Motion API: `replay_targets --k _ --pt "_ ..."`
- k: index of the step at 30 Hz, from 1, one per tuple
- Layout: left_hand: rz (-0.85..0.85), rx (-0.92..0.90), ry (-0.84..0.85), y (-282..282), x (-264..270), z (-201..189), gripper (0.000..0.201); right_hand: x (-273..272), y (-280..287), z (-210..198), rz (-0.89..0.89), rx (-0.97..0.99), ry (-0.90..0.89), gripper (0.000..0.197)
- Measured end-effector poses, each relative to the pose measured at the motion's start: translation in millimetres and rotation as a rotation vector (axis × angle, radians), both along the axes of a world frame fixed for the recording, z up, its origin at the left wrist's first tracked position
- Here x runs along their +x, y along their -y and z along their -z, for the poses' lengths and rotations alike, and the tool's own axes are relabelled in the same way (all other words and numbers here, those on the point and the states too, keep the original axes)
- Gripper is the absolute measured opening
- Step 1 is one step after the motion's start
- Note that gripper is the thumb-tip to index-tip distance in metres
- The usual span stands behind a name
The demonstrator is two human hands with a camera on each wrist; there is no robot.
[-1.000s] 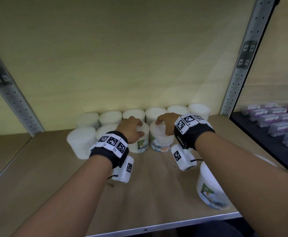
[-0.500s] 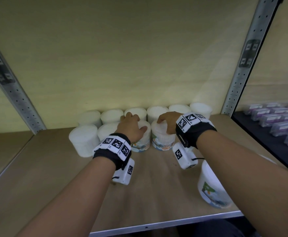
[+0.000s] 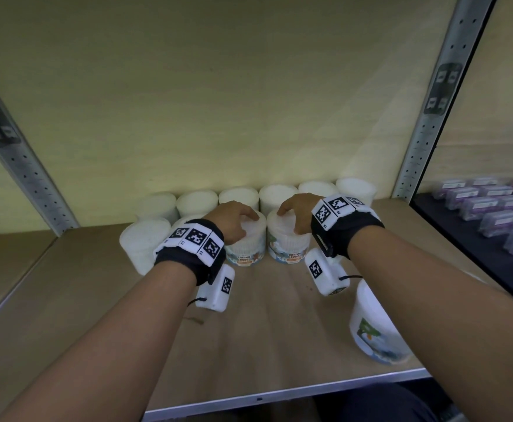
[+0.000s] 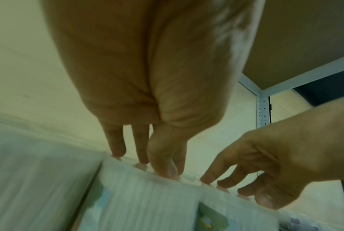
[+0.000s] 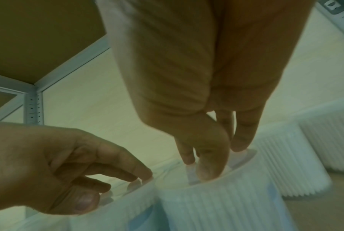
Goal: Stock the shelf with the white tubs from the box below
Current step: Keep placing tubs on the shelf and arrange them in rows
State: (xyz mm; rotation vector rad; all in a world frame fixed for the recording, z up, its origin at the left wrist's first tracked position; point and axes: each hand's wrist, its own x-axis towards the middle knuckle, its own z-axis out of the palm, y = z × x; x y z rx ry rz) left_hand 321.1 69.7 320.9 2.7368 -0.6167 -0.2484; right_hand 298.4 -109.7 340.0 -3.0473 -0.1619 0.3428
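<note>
Six ribbed white round plastic tubs [image 3: 278, 194] stand upright in a row along the back of the pale wooden shelf board [image 3: 264, 330]. Just in front is a second row: two plain-faced tubs [image 3: 144, 242] at the left, then two touching tubs with "COTTON BUDS" labels facing forward. The left labelled tub [image 3: 247, 251] sits under the left hand [image 3: 234, 219] and the right labelled tub [image 3: 288, 243] under the right hand [image 3: 296, 211], fingertips on their lids. A lone labelled tub [image 3: 374, 333] stands near the front edge, at the right.

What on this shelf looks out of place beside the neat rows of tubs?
One white tub stands alone by the shelf's front edge on the right, apart from the rows at the back, half hidden by the right forearm. It seems to lean, though the wide lens may cause that.
</note>
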Motion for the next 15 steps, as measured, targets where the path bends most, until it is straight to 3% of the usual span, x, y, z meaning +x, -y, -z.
replay_targets --k 15 --pt "0.029 0.011 0.012 -3 -9 -1 0.046 -11 -2 -5 -0.005 0.012 0.009 0.057"
